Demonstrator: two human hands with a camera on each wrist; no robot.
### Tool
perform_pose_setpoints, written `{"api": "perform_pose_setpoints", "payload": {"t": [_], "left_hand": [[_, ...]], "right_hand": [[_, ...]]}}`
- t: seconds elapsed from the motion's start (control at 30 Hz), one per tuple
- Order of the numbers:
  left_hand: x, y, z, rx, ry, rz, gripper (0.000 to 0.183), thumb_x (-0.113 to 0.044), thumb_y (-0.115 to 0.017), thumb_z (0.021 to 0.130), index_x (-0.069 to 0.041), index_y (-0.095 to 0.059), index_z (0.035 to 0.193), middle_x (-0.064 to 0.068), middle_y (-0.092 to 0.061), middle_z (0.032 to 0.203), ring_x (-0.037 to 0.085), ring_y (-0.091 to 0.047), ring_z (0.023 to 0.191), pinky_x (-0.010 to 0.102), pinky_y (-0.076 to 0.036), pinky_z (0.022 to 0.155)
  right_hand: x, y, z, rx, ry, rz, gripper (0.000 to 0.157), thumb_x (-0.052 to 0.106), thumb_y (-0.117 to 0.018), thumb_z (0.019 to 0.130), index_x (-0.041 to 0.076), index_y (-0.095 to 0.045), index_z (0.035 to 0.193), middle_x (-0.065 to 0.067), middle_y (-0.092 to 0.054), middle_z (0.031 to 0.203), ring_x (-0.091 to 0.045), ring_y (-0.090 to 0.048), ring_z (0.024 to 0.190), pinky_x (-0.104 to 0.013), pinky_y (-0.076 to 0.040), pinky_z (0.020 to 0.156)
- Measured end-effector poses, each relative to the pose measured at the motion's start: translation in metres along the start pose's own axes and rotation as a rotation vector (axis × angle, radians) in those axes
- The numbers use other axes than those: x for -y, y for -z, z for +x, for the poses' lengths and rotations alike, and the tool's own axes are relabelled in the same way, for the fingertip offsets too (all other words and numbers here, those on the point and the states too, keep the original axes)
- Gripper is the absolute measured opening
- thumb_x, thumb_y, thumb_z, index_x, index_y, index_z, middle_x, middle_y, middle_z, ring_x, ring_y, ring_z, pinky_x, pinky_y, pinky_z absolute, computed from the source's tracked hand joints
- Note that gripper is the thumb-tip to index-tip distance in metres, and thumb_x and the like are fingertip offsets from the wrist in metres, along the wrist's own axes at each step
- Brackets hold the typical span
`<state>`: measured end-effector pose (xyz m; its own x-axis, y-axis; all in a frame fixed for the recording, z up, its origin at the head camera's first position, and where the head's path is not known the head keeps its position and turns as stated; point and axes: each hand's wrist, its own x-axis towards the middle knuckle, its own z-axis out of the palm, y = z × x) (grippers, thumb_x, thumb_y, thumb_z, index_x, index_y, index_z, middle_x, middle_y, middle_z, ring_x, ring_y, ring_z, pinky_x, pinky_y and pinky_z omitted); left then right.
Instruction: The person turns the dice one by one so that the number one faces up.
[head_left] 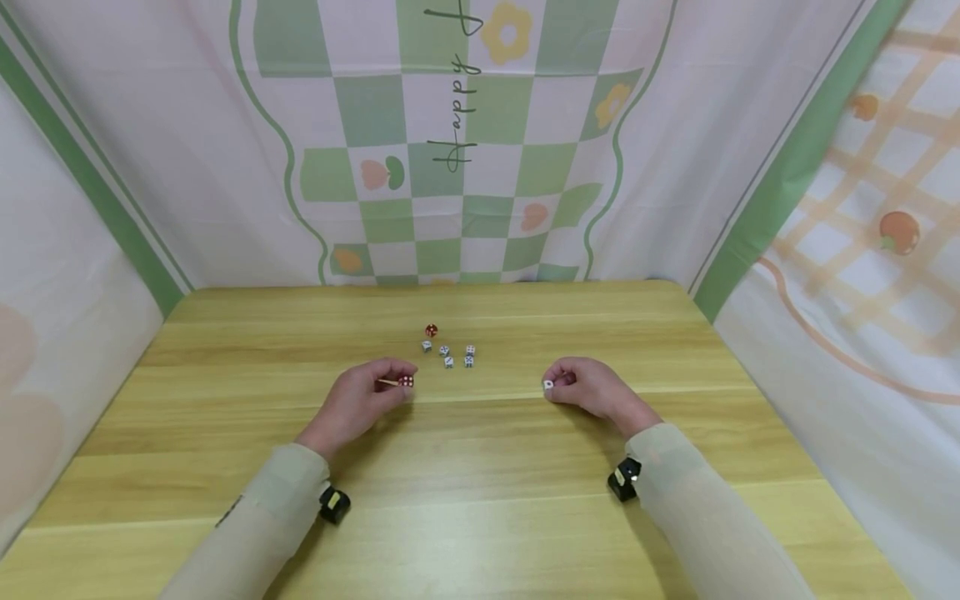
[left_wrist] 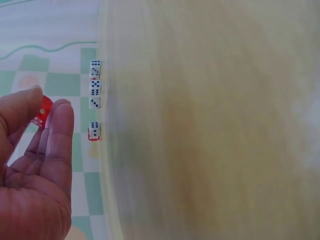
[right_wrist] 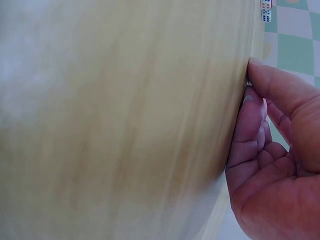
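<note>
My left hand point(head_left: 362, 398) pinches a red die point(head_left: 406, 381) between thumb and fingertips, left of the table's middle. In the left wrist view the same red die point(left_wrist: 45, 111) shows white pips between thumb and forefinger. To the right, my right hand point(head_left: 596, 389) holds a white die point(head_left: 548, 385) at its fingertips, low at the tabletop. The right wrist view mostly hides that die behind the thumb and fingers. Beyond and between the hands lie several small white dice point(head_left: 448, 362), with another red die point(head_left: 431, 330) behind them.
Light wood-grain table point(head_left: 480, 500) spreads under both arms. A green-and-white checked curtain point(head_left: 435, 175) hangs at its back edge, and cloth panels point(head_left: 847, 275) flank both sides. Each wrist carries a small black camera point(head_left: 334, 505).
</note>
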<state>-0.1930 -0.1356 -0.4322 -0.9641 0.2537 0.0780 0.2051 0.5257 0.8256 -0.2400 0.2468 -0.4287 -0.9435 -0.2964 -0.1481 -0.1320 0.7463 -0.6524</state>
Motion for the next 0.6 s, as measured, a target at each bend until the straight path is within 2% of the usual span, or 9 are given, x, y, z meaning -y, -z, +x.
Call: {"api": "perform_pose_setpoints", "payload": {"t": [0.23,0.43,0.6], "left_hand": [[0.0003,0.0006,-0.0001,-0.004,-0.025,0.019,0.021,-0.017,-0.073,0.099,-0.013,-0.074,0.120,-0.002,-0.075,0.110,0.017,-0.066,0.097,0.036,-0.055,0.084],[-0.0002,0.0001,0.0010,-0.008,-0.023,0.021,0.025,-0.012,-0.076,0.096,-0.011,-0.073,0.121,0.001,-0.076,0.111,0.019,-0.069,0.103,0.037,-0.057,0.088],[-0.0007,0.0001,0.0007,-0.002,-0.007,0.013,0.029,-0.012,-0.076,0.095,-0.012,-0.072,0.125,-0.002,-0.074,0.108,0.018,-0.068,0.100,0.036,-0.057,0.087]], "right_hand": [[0.0011,0.0007,-0.0002,0.002,-0.003,-0.002,0.009,0.019,-0.075,0.095,0.012,-0.073,0.101,-0.001,-0.066,0.092,-0.018,-0.057,0.086,-0.034,-0.046,0.081],[0.0011,0.0007,-0.0001,0.001,-0.002,-0.004,0.009,0.019,-0.075,0.095,0.012,-0.073,0.101,-0.001,-0.066,0.092,-0.017,-0.057,0.086,-0.034,-0.046,0.081],[0.0013,0.0003,-0.0001,0.000,-0.003,-0.011,0.009,0.019,-0.075,0.095,0.013,-0.073,0.101,-0.001,-0.066,0.092,-0.017,-0.057,0.086,-0.034,-0.046,0.082]]}}
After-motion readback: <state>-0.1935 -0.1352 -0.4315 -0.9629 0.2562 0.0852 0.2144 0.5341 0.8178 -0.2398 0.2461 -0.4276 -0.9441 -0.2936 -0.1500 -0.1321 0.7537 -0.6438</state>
